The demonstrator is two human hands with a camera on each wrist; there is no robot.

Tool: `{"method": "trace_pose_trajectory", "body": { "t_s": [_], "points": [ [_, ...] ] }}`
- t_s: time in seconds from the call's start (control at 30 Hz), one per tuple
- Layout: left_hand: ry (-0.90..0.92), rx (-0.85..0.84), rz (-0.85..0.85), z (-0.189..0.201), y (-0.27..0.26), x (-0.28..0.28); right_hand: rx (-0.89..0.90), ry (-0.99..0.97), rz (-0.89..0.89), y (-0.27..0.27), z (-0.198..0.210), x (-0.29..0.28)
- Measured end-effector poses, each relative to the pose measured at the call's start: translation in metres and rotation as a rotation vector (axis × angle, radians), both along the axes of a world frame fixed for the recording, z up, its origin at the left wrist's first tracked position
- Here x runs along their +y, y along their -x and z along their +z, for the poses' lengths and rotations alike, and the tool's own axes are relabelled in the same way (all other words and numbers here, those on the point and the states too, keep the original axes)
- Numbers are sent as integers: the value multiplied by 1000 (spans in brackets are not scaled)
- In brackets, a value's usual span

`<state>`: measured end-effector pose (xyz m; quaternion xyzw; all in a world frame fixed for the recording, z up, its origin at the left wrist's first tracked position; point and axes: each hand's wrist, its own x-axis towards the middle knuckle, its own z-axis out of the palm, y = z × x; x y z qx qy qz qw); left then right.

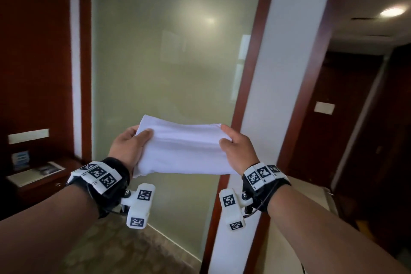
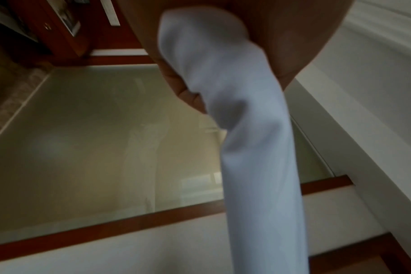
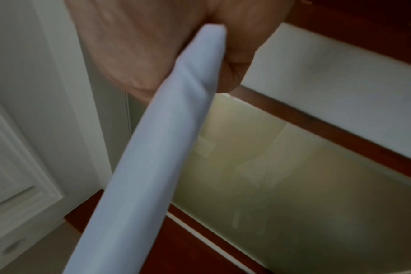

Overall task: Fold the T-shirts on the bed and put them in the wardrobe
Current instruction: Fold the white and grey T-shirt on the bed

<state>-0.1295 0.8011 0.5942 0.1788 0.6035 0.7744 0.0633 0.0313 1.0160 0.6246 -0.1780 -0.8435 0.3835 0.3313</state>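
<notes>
A folded white T-shirt (image 1: 184, 149) is held up in the air in front of the person, stretched flat between both hands at about chest height. The left hand (image 1: 127, 148) grips its left edge, thumb laid over the top of the cloth and the other fingers curled beneath it. The right hand (image 1: 239, 148) grips the right edge the same way, thumb on top and fingers under. In the left wrist view the T-shirt (image 2: 246, 129) runs as a thick folded band out of the closed left grip (image 2: 223, 55); in the right wrist view the T-shirt (image 3: 153, 157) runs likewise out of the right grip (image 3: 176, 55).

Behind the shirt stands a frosted glass panel (image 1: 169, 51) in a dark red wooden frame (image 1: 253, 62). At the left is a low wooden table (image 1: 44, 176) bearing papers.
</notes>
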Motion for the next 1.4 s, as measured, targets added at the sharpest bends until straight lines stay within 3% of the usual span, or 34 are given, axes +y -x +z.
{"method": "trace_pose_trajectory", "body": {
  "t_s": [0.37,0.73,1.07,1.4],
  "points": [
    [12,86,-189,10,-70,250,-4,-20,-250,-121,21,196],
    [60,49,-525,-4,-155,437,-66,13,-538,-239,-9,333],
    [-8,166,-696,12,-180,629,-61,-42,-760,-280,11,466],
    [-68,144,-871,29,-202,812,-35,-60,-932,-311,33,602]
  ]
}}
